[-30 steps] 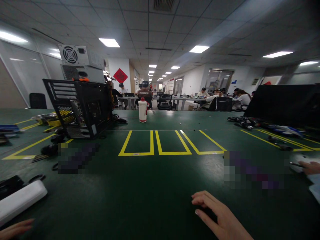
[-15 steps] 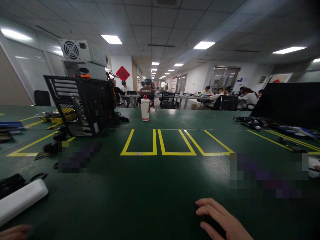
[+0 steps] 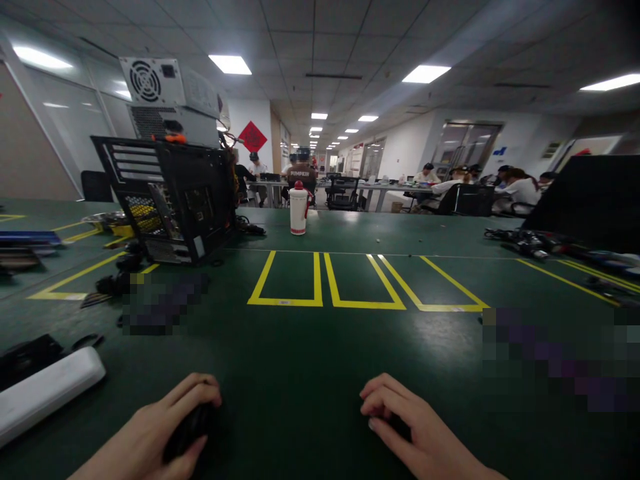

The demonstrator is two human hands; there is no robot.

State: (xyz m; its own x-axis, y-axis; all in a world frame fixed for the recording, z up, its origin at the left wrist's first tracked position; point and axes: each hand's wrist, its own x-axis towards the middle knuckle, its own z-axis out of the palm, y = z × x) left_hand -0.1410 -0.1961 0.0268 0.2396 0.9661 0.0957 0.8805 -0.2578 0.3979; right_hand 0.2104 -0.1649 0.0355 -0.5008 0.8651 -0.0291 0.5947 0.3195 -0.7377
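My left hand (image 3: 160,423) rests low over the green table (image 3: 280,373), left of the middle. Its fingers curl forward and the thumb stands apart from them. A dark patch under the palm looks like shadow; no held object can be made out. Opposite it, my right hand (image 3: 410,417) is loosely curved with thumb and fingers apart, and nothing shows in it. A bare stretch of tabletop lies between the two hands. Nearest to the left hand is a long white object with a rounded end (image 3: 60,387).
A black computer case (image 3: 185,200) stands at the left with metal power supplies (image 3: 160,83) on top. A white cup with a red lid (image 3: 299,210) is farther back. Yellow tape outlines (image 3: 285,303) mark the table. Dark cables (image 3: 525,245) lie at right. People sit in the background.
My left hand has come in from the lower left corner and is now fully over the table. My right hand has shifted left and slightly up. The view has turned slightly.
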